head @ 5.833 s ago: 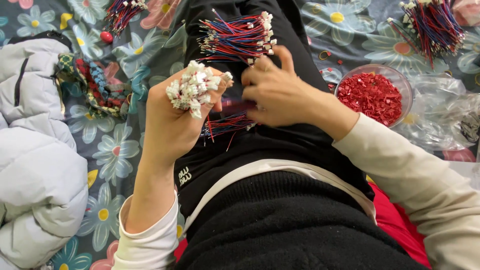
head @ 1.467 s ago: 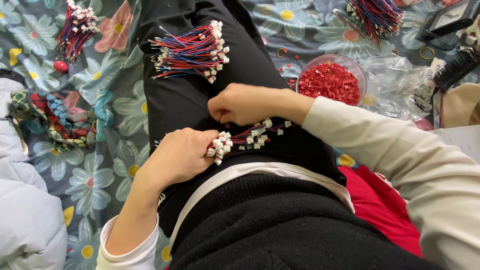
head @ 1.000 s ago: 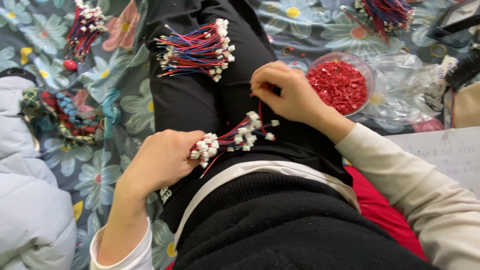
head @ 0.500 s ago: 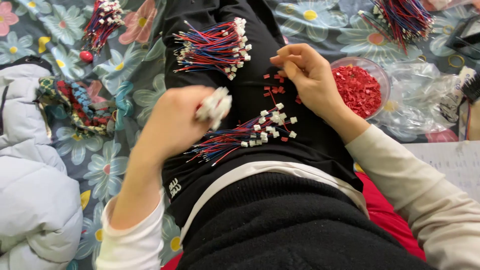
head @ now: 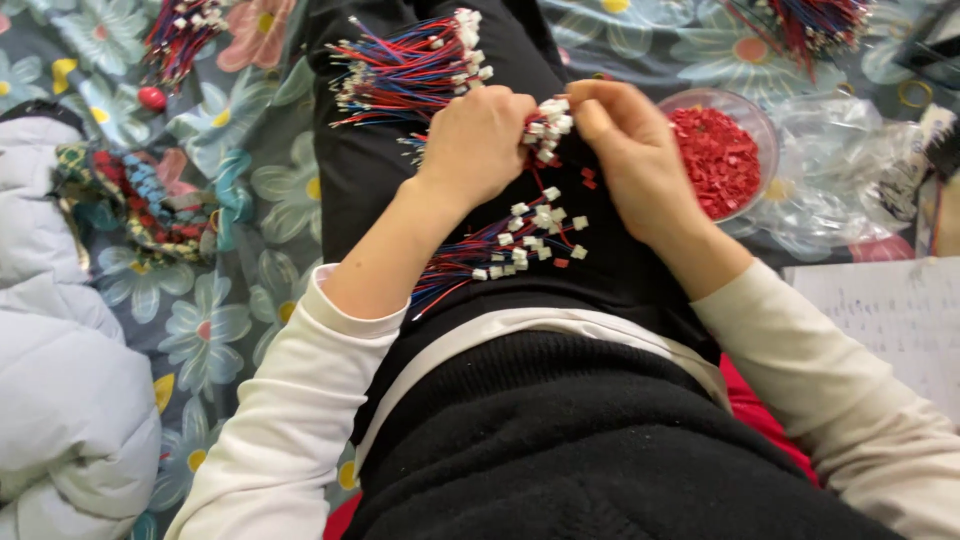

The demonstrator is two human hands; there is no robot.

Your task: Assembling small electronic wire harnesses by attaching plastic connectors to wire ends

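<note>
My left hand (head: 478, 140) is closed around a bunch of red and blue wires with white connectors (head: 547, 118), held above my lap. My right hand (head: 628, 150) is next to it, fingertips pinched at the white connector ends of that bunch. A loose bundle of the same connector wires (head: 505, 245) lies on my black trousers (head: 390, 190) just below both hands. Another bundle of wires (head: 410, 65) lies further down my leg. Several small red pieces (head: 585, 180) are scattered on the trousers between my hands.
A clear bowl of red plastic pieces (head: 722, 150) stands right of my leg on the flowered blanket (head: 230, 290). More wire bundles lie at top left (head: 185, 25) and top right (head: 810, 20). A white padded jacket (head: 60, 370) is at left, paper sheets (head: 890, 320) at right.
My left hand has carried its bunch of connector wires up and forward to meet my right hand. The right hand moved from the lap toward that bunch. The other bundle stays on my lap.
</note>
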